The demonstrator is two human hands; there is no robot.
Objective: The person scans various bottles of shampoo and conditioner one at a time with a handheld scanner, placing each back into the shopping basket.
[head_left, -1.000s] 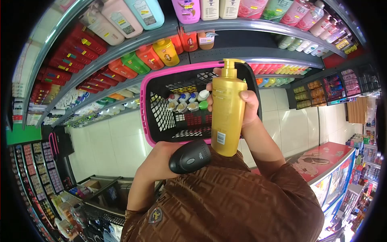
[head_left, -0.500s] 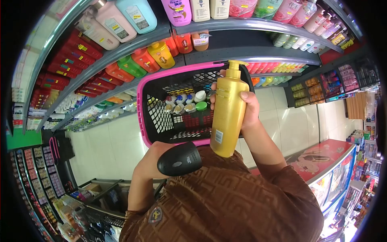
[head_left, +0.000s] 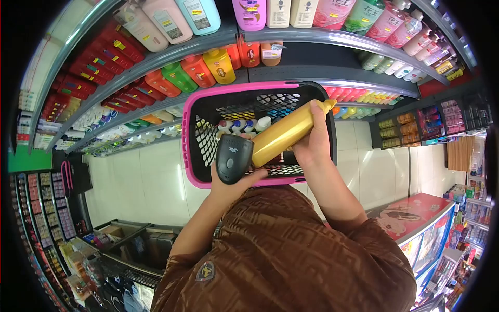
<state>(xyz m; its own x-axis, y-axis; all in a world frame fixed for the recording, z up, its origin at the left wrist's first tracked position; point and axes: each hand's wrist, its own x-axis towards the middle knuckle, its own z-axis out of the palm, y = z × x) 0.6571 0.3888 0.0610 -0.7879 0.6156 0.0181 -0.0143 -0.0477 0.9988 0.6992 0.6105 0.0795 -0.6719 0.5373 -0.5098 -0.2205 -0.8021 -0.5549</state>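
My right hand (head_left: 316, 141) grips a gold pump bottle (head_left: 285, 136) near its neck, its thumb along the side. The bottle lies tilted over the basket, pump end up to the right, base toward the left. A black handheld barcode scanner (head_left: 234, 158) is in my left hand (head_left: 231, 188), close to the bottle's base. Most of my left fingers are hidden behind the scanner; the thumb stretches toward the bottle. Beneath both hands is a black shopping basket (head_left: 188, 156) with a pink rim. Several bottles (head_left: 250, 125) stand inside it, partly covered by the scanner and the gold bottle.
Curved store shelves (head_left: 306, 35) with rows of bottles run across the far side. On the right is a red-topped freezer cabinet (head_left: 416, 213). Pale tiled floor (head_left: 140, 182) shows on both sides of the basket. More racks (head_left: 49, 213) line the left.
The gold bottle has gone from upright to tilted, its base swinging left over the basket. My left hand has brought the scanner forward and up, beside the bottle's base.
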